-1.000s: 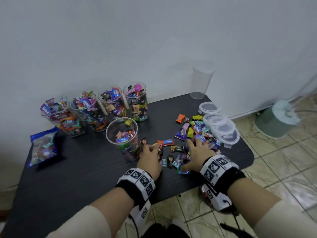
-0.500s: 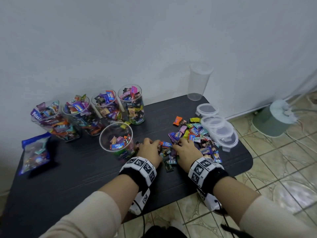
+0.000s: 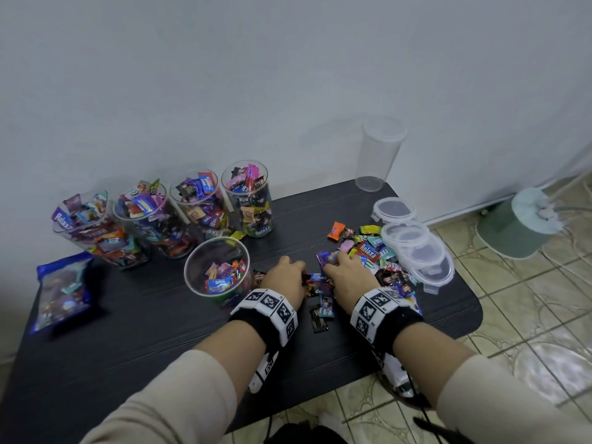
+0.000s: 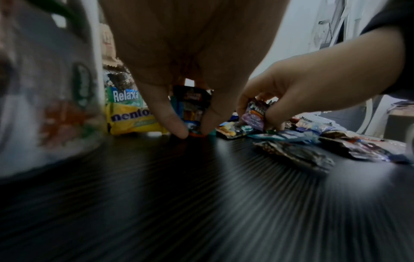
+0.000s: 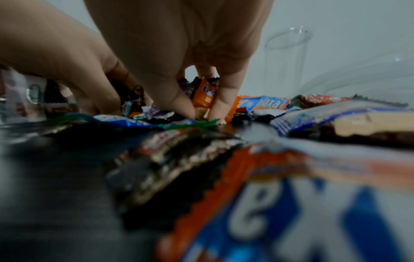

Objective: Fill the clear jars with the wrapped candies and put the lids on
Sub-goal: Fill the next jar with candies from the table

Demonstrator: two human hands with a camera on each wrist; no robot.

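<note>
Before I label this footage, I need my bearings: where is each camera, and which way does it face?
Head: on the head, facing forward and down at the black table, candy jars and lids; both forearms and hands show.
Left wrist: low under the left hand, facing along its fingers at the candies; the right hand shows too.
Right wrist: low under the right hand, facing the candies and the empty jar.
Shared: all show the candies.

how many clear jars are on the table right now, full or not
6. Four filled jars stand in a row by the wall, one part-filled jar sits beside the left hand, and one empty jar stands at the far corner.
</note>
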